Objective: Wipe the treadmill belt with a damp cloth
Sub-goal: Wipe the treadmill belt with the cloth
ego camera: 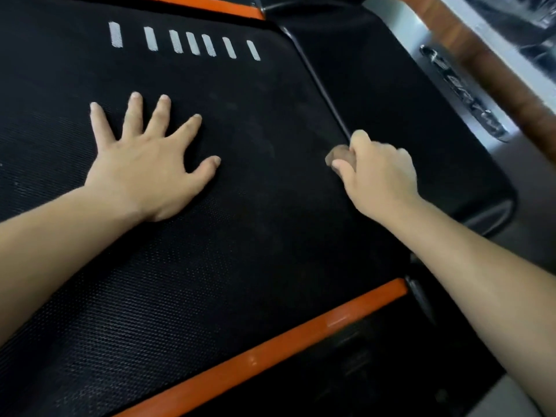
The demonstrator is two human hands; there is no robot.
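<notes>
The black textured treadmill belt (pixel 246 206) fills most of the view, with a row of white dashes (pixel 183 40) printed near its far end. My left hand (pixel 150 158) lies flat on the belt, palm down, fingers spread, holding nothing. My right hand (pixel 376 173) is closed around a small brownish cloth (pixel 338 155), of which only a wad shows past the fingers. It presses that wad onto the belt at its right edge, beside the seam with the black motor cover (pixel 406 115).
Orange side rails run along the near edge (pixel 270 356) and the far edge (pixel 210 4) of the belt. Right of the motor cover lie a silver trim strip with a logo (pixel 469 94) and a wooden band (pixel 487 64).
</notes>
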